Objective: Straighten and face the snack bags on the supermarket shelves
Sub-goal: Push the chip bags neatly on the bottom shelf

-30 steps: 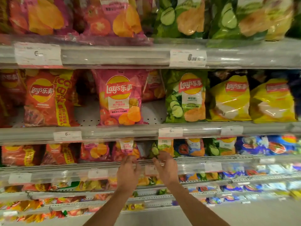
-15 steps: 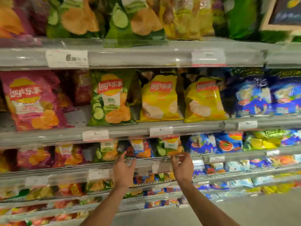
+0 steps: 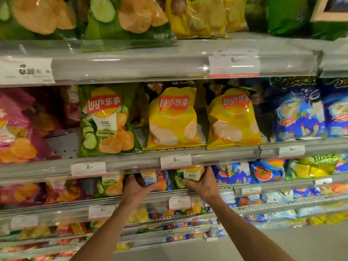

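Both my hands reach into the third shelf down. My left hand (image 3: 136, 188) grips the lower part of a small blue chip bag (image 3: 153, 178), thumb across its front. My right hand (image 3: 204, 183) curls round a small green cucumber chip bag (image 3: 190, 176) beside it. Both bags stand upright just under the price rail (image 3: 131, 164), their tops hidden by it. On the shelf above stand a green Lay's bag (image 3: 107, 119) and two yellow Lay's bags (image 3: 173, 117) (image 3: 232, 117), facing forward.
Pink bags (image 3: 17, 129) fill the left of the middle shelf, blue bags (image 3: 299, 112) the right. More small bags line the lower shelves. Price tags (image 3: 176, 160) hang on the rails. Grey floor shows at the bottom right.
The view shifted right along the shelves. Both hands moved from open in front of the rail into the shelf, and now each holds a small bag.
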Demonstrator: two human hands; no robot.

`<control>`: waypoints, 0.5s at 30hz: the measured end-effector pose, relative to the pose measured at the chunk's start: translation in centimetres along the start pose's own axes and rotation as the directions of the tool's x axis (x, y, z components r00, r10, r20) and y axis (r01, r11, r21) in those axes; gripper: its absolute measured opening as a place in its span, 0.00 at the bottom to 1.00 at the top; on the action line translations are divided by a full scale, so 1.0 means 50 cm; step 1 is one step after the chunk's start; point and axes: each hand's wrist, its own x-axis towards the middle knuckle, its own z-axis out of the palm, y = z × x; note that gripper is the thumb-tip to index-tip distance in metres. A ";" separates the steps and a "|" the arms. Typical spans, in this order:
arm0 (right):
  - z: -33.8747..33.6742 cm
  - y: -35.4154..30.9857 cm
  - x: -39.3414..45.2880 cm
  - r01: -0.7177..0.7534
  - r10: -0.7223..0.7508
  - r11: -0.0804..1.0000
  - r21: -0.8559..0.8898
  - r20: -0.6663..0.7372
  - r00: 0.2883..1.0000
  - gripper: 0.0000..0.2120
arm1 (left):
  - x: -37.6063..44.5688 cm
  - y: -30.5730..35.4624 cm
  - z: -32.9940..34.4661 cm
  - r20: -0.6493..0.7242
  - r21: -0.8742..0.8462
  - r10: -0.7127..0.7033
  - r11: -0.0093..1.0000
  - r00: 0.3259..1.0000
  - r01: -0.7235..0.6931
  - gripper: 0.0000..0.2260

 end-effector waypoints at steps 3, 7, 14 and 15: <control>0.011 -0.007 0.013 -0.029 0.032 0.996 -0.086 0.031 0.999 0.54 | 0.005 0.003 -0.004 0.066 -0.024 0.046 0.999 0.997 -0.044 0.41; 0.020 -0.010 0.025 -0.064 0.068 0.988 -0.143 0.021 0.997 0.56 | 0.009 0.011 -0.003 0.111 -0.066 0.043 0.997 0.993 -0.036 0.36; 0.027 -0.008 0.031 -0.073 0.074 0.980 -0.185 -0.002 0.997 0.50 | 0.037 0.002 0.008 0.136 -0.098 -0.060 0.992 0.989 0.074 0.36; 0.029 -0.010 0.031 -0.077 0.076 0.981 -0.179 -0.009 0.997 0.49 | 0.040 0.002 0.008 0.141 -0.108 -0.067 0.991 0.988 0.082 0.36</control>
